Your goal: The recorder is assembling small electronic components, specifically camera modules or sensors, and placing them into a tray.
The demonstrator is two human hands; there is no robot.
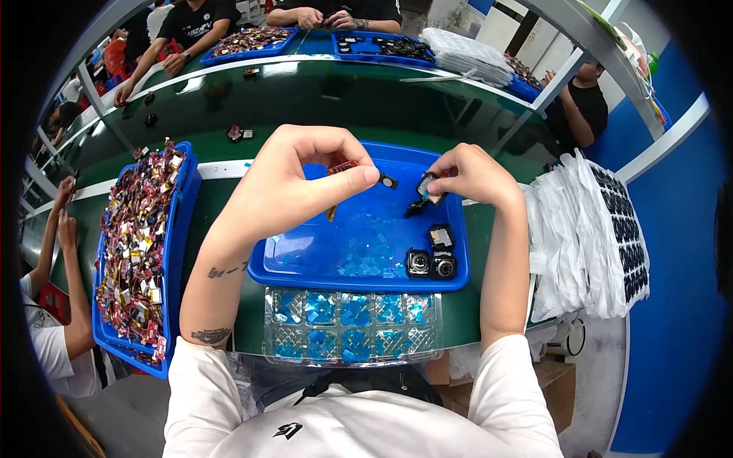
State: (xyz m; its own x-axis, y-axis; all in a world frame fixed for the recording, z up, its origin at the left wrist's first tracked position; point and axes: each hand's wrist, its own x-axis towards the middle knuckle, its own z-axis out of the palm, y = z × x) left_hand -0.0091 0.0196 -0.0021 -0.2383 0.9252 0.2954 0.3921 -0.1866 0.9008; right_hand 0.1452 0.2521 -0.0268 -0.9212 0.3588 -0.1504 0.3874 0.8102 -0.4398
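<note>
Over a blue tray point(305, 259), my left hand point(294, 179) pinches a small red circuit board point(342, 167); a small dark rectangular piece point(388, 181) shows just beyond its fingertips. Closed around a small black camera housing point(424, 185) is my right hand point(477, 179), above the tray's right side. A dark part point(414, 208) hangs or lies just under that housing; I cannot tell if they are joined. Several black camera housings point(443, 265) sit in the tray's near right corner. Bits of blue film point(366, 256) are scattered on the tray bottom.
A clear compartment tray point(355, 317) with blue film bits lies at the near edge. To the left stands a blue bin point(187, 198) heaped with circuit boards. Stacked white trays of black parts point(584, 237) are on the right. Other people work across the green conveyor point(328, 95).
</note>
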